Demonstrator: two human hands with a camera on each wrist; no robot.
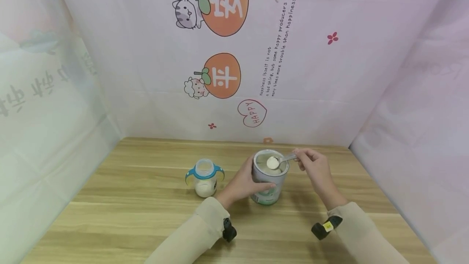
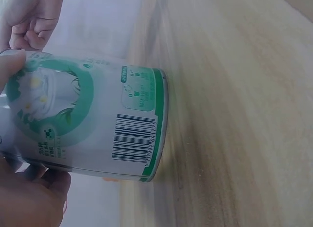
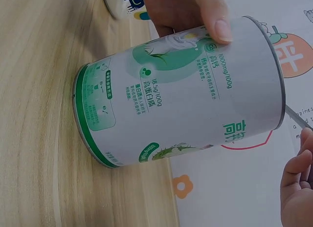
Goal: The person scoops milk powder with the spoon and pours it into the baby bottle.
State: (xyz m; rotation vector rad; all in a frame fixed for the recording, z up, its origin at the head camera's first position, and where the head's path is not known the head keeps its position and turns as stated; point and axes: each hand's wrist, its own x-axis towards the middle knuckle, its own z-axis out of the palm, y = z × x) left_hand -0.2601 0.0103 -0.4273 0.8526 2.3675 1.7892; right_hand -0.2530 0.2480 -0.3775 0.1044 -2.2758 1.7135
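Observation:
A white and green milk powder can [image 1: 266, 197] stands on the wooden table, its top uncovered. My left hand [image 1: 242, 182] grips the can around its side, thumb across the front and fingers behind. Between the thumb and fingers of my right hand [image 1: 316, 169] is the handle of a metal spoon [image 1: 290, 157]. Its bowl carries a white heap of powder [image 1: 272, 162] over the can's mouth, and more pale powder shows inside. The printed label and barcode [image 2: 133, 139] face the left wrist camera. In the right wrist view, the can hides most of the spoon.
To the left of the can stands a baby bottle [image 1: 205, 187] with blue side handles [image 1: 189, 173], without a cap and holding white contents. The wooden table [image 1: 146, 211] meets a printed cloth backdrop [image 1: 307, 93] at the back, with pale cloth on both sides.

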